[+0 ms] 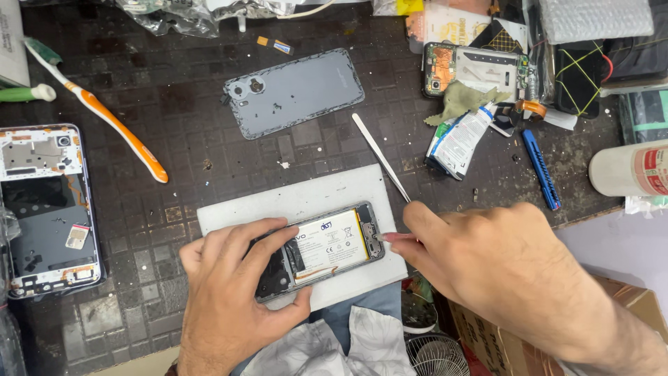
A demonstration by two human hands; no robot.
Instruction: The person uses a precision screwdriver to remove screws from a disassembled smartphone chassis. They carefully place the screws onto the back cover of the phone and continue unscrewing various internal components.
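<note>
L hand point(233, 292) gripping opened phone point(323, 249), R hand point(501, 268) pinching tweezers point(380, 157)

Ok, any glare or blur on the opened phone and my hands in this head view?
Head view: sharp, evenly lit; mild sheen on the opened phone's battery; left hand crisp; right hand large and close, slightly soft; tweezers clear.

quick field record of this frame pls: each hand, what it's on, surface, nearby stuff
left hand: grip on the opened phone, holding it down on the white pad
right hand: pinches tweezers, tips at the phone's right end
phone: back off, battery showing
surface: dark mat
nearby: grey back cover, orange toothbrush, second open phone at left, blue tool, glue tube
</note>
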